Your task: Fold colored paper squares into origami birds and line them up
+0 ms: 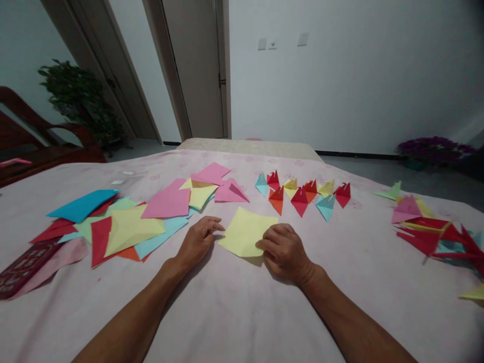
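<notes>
A square sheet of yellow origami paper lies between my hands, with its near right side raised a little off the cloth. My right hand pinches that sheet at its right edge, thumb on top. Just left of the sheet is my left hand; its fingers are apart, loosely curved, and hold nothing. Beyond the sheet stand several small folded paper cranes in red, orange, yellow and light blue. Coloured paper sheets are spread in a loose pile to the left of my left hand.
At the right edge lies a heap of folded paper pieces. A dark red patterned case rests at the far left on the pink-white tablecloth. Behind are a wooden chair, a green plant and a door.
</notes>
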A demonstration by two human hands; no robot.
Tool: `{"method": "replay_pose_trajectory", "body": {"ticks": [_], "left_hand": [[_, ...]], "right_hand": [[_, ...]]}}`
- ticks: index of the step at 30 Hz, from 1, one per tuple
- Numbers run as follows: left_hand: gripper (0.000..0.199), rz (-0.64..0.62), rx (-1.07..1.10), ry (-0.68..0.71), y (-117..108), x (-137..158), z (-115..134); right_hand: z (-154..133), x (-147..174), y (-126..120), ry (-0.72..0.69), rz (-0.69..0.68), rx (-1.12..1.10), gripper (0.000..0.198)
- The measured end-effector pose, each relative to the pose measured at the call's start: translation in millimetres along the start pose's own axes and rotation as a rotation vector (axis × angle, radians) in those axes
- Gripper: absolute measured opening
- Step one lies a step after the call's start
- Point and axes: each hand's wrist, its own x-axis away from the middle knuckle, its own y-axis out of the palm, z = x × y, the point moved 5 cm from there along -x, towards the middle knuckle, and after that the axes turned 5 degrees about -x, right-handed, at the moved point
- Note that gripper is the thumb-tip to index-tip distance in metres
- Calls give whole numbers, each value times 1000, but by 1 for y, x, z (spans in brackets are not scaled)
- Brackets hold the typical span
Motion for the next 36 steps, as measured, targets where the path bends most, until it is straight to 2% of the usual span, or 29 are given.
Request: {"method": "replay_pose_trajectory", "body": {"ticks": [4, 9, 11, 13, 14, 16, 19, 20, 22, 25, 29, 32, 36], "left_hand": [[37, -136, -30, 25, 1, 16, 9], [35, -169, -160, 107, 9, 26, 7], [37, -171, -164, 124, 10, 26, 6], [39, -163, -97, 105, 8, 25, 6], [40, -161, -29, 83, 7, 24, 5], [48, -147, 168, -1, 4, 22, 3], [64, -131, 498, -176, 5, 18, 3], [69, -141, 609, -223, 8, 17, 5], [78, -181, 827, -281, 16, 13, 15], [84, -196, 1017, -347, 30, 8, 31], [74, -111, 969, -504, 42, 8, 34], [70, -31, 825, -554, 40, 7, 25], [59, 67, 508, -496, 32, 1, 8]], "right_hand": [[-8, -4, 4, -12, -52, -51, 30], [-7, -5, 9, -40, -97, -132, 40], [-3, -4, 9, -41, -49, -175, 37], [2, -2, 6, -3, 64, -289, 29], [6, -1, 5, 55, 139, -378, 23], [18, 1, 5, 289, 308, -601, 14], [30, 9, 15, 751, 548, -1003, 26], [29, 9, 20, 843, 599, -1154, 31], [21, 5, 26, 920, 646, -1403, 38], [11, 0, 27, 936, 689, -1582, 39], [14, 1, 24, 938, 718, -1589, 37], [25, 5, 20, 931, 709, -1468, 49], [41, 8, 20, 965, 517, -1095, 66]]}}
